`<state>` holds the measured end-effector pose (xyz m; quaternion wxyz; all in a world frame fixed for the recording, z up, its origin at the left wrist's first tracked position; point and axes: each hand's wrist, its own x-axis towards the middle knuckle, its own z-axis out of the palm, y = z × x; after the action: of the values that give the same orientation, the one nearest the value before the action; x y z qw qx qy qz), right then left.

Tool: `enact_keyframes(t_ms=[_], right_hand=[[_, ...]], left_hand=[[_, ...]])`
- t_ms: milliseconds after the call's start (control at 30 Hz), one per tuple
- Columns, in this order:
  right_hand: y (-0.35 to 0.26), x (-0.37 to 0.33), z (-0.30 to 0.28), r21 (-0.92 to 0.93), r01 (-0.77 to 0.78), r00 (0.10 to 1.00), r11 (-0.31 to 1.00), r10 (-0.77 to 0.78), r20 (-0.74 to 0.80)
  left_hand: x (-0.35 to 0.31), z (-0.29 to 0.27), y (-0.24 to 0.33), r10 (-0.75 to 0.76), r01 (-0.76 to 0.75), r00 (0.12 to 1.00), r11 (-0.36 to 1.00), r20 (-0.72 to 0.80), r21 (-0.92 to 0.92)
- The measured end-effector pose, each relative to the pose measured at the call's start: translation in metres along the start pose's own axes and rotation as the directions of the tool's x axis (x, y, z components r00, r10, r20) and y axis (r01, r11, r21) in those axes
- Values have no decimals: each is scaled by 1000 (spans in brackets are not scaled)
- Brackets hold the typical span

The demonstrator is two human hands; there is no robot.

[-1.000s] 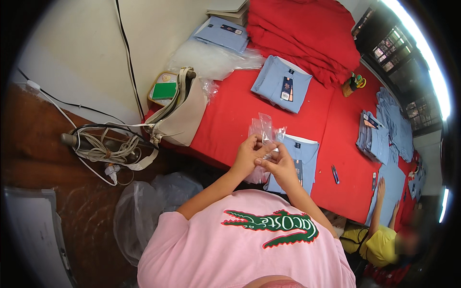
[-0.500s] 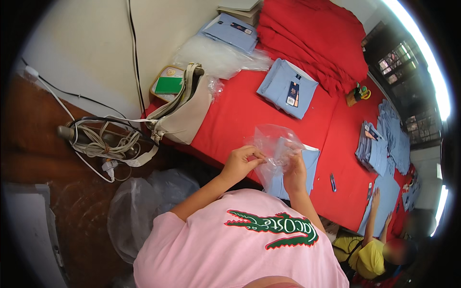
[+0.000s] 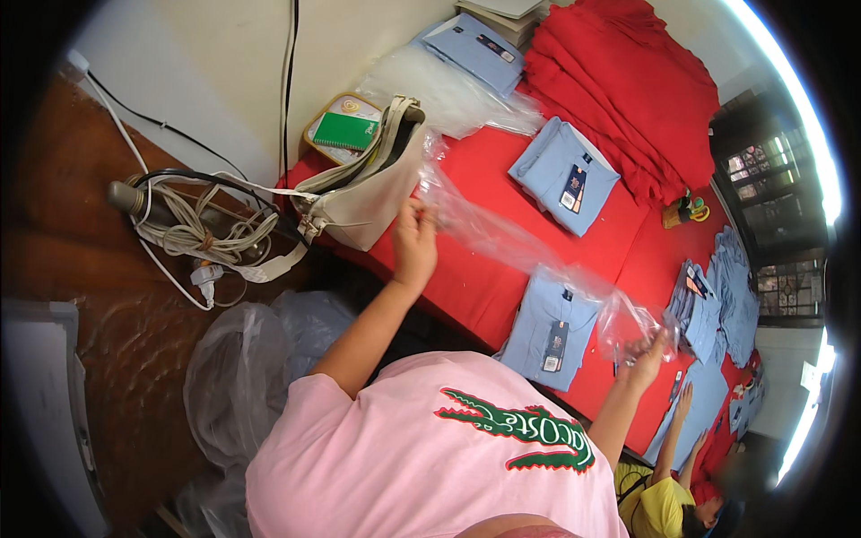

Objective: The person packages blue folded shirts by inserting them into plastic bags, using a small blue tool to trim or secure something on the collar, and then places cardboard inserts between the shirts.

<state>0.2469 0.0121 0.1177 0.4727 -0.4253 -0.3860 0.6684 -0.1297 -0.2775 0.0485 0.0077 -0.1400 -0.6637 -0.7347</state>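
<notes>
A clear plastic bag [image 3: 516, 250] is stretched out long between my two hands, slanting across the red table. My left hand [image 3: 415, 240], beside the beige bag, is closed on one end. My right hand [image 3: 644, 360], lower right, grips the other end, where the plastic bunches up. Below the stretched plastic lies a folded light-blue shirt [image 3: 531, 314] with a dark hang tag. Another folded blue shirt [image 3: 547, 170] with a tag lies farther back.
A beige handbag [image 3: 381, 193] stands at the table's left edge, by a tray with a green notebook [image 3: 346, 131]. Behind are plastic bags [image 3: 439, 94] and piled red cloth [image 3: 619, 90]. At right, a co-worker in yellow [image 3: 662, 502] has hands on blue cloth [image 3: 701, 390].
My hands have spread far apart, left hand leftward and right hand rightward, drawing the plastic bag out between them. The near shirt and its tag are now uncovered. The view has shifted slightly.
</notes>
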Motion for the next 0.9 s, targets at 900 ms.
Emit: enact_keyframes(t_ms=[900], right_hand=[[87, -58, -50, -465, -162, 975, 870, 213, 59]], left_hand=[[-36, 98, -54, 107, -599, 696, 632, 710, 492]])
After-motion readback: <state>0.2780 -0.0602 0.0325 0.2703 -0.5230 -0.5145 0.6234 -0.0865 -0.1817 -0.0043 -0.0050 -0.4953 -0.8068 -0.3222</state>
